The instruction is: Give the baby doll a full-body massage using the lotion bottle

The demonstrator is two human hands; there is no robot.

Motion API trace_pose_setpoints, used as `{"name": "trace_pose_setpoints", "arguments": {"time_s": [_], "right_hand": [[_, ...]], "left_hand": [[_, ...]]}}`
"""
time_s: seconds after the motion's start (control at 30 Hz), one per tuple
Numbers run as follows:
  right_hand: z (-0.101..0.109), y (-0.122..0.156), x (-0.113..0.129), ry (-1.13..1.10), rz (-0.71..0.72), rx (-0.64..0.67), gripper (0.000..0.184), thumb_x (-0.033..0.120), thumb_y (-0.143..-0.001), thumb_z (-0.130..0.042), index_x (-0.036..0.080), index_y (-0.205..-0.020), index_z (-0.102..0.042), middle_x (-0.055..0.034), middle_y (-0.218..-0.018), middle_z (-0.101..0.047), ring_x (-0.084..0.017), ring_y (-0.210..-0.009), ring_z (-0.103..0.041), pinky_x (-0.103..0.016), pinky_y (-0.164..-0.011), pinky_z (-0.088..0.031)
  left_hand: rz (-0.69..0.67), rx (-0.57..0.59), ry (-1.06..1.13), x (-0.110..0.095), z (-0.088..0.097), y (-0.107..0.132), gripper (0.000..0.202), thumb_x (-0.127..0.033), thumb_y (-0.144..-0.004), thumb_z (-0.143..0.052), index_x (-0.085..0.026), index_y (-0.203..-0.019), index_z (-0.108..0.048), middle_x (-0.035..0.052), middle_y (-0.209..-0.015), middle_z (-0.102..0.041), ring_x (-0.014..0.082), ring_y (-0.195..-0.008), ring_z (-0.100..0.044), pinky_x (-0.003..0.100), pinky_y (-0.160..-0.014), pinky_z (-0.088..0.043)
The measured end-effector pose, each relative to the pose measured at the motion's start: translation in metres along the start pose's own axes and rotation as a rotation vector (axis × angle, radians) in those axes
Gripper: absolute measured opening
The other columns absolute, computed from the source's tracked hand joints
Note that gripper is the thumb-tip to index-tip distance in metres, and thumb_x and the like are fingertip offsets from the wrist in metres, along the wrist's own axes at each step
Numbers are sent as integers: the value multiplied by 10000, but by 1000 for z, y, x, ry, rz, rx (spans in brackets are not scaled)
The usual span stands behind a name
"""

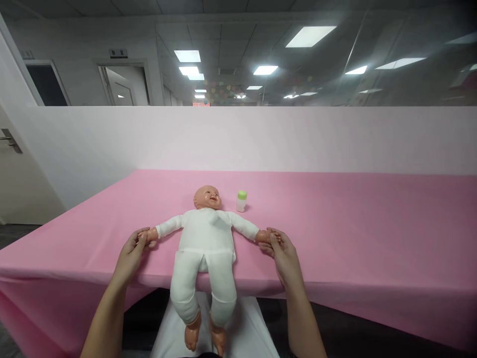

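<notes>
A baby doll (206, 231) in a white cloth body lies face up, its head and trunk on a pink tablecloth. Its legs hang over the front edge, bare feet pointing down. My left hand (132, 251) is closed around the doll's hand on the left side, thumb on top. On the right side, my right hand (283, 252) grips the doll's other hand between thumb and fingers. Both doll arms are stretched out sideways. Beside the doll's head stands a small bottle (241, 201) with a green cap, touched by neither hand.
The pink tablecloth (354, 228) covers a wide table and drapes over its front edge. A low white wall (298, 139) with glass above borders the back. At the far left is a door with a metal handle (11, 140). White fabric (244, 328) shows below the table edge.
</notes>
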State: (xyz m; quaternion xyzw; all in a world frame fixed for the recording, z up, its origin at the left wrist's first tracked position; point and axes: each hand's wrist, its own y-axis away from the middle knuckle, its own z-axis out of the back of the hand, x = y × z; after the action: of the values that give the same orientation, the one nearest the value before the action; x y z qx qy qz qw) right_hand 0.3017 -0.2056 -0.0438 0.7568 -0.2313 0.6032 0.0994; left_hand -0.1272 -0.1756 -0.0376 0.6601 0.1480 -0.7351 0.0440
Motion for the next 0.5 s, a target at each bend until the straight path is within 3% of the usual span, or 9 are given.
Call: {"name": "trace_pose_setpoints", "arguments": {"time_s": [0.2,0.4,0.5], "right_hand": [[0,0,1,-11,-14,16,646,666,-683,-795,185,-1081,-632,-75,-1033,-704,-196,-728,-722,-315,-653,-621],[2,0,-1,70,35,1,633,642,-701,-798,190,-1120,-653,-99,-1158,-685,-205,-883,-712,-304,-742,-624],[1,0,0,51,18,-5,626,649,-702,-792,186,-1101,-654,-99,-1129,-695,-203,-842,-714,-303,-702,-625]], "left_hand": [[13,12,8,-4,-1,2,667,-687,-780,-676,-216,-1247,-607,102,-1195,-689,238,-965,-720,371,-918,-544],[-25,40,-60,-4,0,2,695,-663,-754,-718,-207,-1265,-598,121,-1247,-666,251,-1039,-693,372,-952,-523],[-16,30,-71,-5,-1,3,692,-685,-766,-688,-204,-1255,-600,116,-1208,-678,249,-986,-705,384,-926,-531]]}}
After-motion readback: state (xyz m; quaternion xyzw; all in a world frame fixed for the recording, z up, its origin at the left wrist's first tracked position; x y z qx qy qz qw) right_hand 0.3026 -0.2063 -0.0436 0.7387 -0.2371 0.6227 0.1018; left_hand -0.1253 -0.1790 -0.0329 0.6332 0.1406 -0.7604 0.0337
